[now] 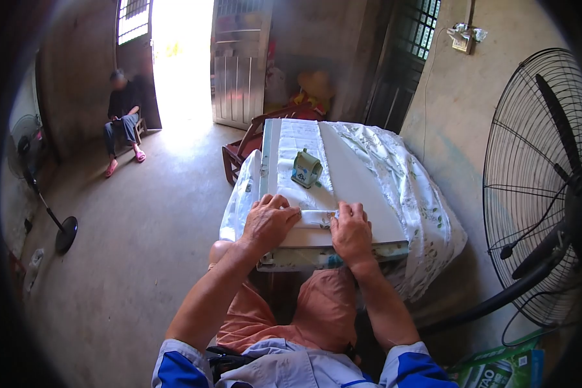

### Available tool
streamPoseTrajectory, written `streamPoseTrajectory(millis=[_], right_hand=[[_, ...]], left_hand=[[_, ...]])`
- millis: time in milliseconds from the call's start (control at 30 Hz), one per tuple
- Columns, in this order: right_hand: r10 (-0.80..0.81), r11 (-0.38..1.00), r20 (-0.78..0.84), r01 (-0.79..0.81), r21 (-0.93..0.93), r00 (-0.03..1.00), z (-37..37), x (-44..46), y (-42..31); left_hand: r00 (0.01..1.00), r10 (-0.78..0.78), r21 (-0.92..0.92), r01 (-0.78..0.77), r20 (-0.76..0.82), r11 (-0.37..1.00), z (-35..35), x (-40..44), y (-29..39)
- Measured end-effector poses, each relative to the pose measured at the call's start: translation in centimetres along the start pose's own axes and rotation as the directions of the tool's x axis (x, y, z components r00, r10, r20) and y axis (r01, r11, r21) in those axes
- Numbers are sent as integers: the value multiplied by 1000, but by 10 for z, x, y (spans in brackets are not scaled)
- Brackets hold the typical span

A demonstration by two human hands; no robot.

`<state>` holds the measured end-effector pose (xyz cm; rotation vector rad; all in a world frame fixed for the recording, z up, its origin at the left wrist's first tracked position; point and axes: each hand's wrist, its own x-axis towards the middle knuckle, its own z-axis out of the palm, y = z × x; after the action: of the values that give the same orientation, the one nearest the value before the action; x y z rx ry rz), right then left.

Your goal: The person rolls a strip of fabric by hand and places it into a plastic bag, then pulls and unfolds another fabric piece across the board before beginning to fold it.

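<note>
A white cloth strip (297, 139) with a faint pattern runs along the table top. Its near end forms a flat roll or fold (315, 219) with a printed flower at the right. My left hand (269, 222) grips the roll's left end, fingers curled and pressed together. At its right end, my right hand (352, 231) is closed on the same roll, thumb towards the middle. Just beyond the hands, a small green box-shaped object (306, 169) with a slanted top stands on the strip; its kind is unclear.
White leaf-patterned cloth (427, 207) hangs over the table's right side. A large black fan (543, 187) stands close on the right, a smaller fan (61, 233) at far left. A wooden chair (236, 157) is behind the table. Another person (123, 116) sits by the open doorway.
</note>
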<state>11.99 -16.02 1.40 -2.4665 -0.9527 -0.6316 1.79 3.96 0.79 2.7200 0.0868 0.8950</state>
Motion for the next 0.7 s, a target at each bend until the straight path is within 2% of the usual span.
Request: streamPoseTrajectory(millis=[33, 133, 233, 333, 433, 533, 600, 700], right_hand=[[-20, 998, 17, 21, -55, 1000, -3, 1, -3], [-352, 933, -132, 359, 32, 927, 8, 2, -3], [-508, 861, 23, 508, 10, 861, 29, -11, -20], [-437, 893, 78, 422, 154, 896, 25, -19, -26], [-389, 920, 171, 392, 18, 905, 18, -19, -9], [-310, 950, 205, 313, 21, 928, 8, -21, 6], [-313, 949, 213, 316, 21, 926, 9, -22, 10], [-307, 951, 199, 309, 24, 930, 11, -23, 12]], left_hand=[[1000, 1, 2, -1, 17, 1000, -3, 1, 0], [1000, 7, -2, -7, 25, 1000, -6, 3, 2], [1000, 18, -16, -18, -1, 1000, 5, 0, -8], [1000, 10, -25, -11, -15, 1000, 5, 3, -6], [1000, 3, -37, -3, -4, 999, -3, 2, 0], [1000, 21, 4, -21, -7, 1000, -4, 1, 2], [999, 49, 65, -48, -20, 997, -6, 1, 6], [947, 296, 272, -253, -128, 928, -9, 4, 17]])
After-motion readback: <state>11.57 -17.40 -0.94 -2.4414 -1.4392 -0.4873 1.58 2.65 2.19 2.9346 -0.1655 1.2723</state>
